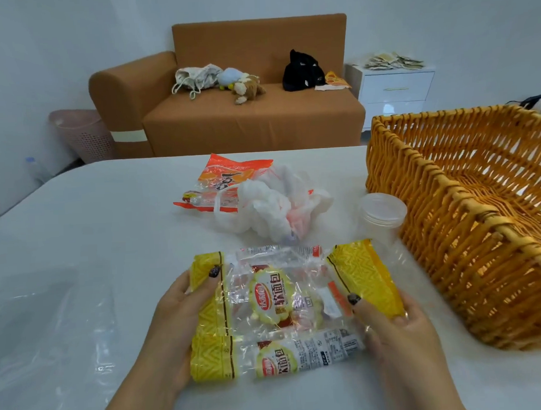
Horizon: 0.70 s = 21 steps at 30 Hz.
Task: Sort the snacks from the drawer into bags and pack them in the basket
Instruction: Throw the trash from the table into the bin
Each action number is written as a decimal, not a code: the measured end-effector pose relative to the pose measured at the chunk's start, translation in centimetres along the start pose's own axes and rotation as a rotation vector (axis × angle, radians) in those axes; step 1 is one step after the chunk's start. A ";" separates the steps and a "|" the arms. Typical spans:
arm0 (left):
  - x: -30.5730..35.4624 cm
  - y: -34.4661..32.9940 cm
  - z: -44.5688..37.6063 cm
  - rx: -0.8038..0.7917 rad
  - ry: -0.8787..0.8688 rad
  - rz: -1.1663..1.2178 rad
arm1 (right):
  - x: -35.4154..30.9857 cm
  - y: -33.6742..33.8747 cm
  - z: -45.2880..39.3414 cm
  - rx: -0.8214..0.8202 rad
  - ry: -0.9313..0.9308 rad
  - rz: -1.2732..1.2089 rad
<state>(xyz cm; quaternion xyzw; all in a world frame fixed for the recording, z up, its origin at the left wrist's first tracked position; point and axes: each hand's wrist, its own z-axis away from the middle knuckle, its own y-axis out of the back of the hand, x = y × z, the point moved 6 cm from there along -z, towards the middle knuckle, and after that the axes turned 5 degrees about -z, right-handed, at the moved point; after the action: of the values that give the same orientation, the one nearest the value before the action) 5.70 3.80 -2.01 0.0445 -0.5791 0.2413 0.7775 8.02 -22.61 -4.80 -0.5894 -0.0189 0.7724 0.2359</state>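
Two yellow-and-clear bread snack packs lie stacked near the table's front edge: an upper pack (pixel 275 293) and a lower pack (pixel 268 356). My left hand (pixel 178 324) grips their left yellow ends, thumb on top. My right hand (pixel 399 338) pinches the upper pack's right yellow end. Further back lie orange snack packs (pixel 222 182) beside a crumpled white plastic bag (pixel 275 207). A woven orange basket (pixel 466 216) stands at the right. A clear plastic bag (pixel 49 329) lies flat at the left.
A small clear lidded jar (pixel 381 213) stands between the white bag and the basket. Beyond the white table (pixel 110 210) are a brown sofa (pixel 244 113) with toys, a pink laundry bin (pixel 82 134) and a white drawer cabinet (pixel 394 93).
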 end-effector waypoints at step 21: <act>0.5 -3.7 2.1 0.005 -0.208 -0.160 | -1.2 -5.7 5.9 -0.603 1.159 0.727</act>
<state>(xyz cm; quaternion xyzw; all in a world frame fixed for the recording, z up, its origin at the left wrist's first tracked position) 5.52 -0.03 -0.13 0.1173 -0.6504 0.1741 0.7300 4.79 -16.52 -0.13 -0.9102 0.0936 0.3288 -0.2339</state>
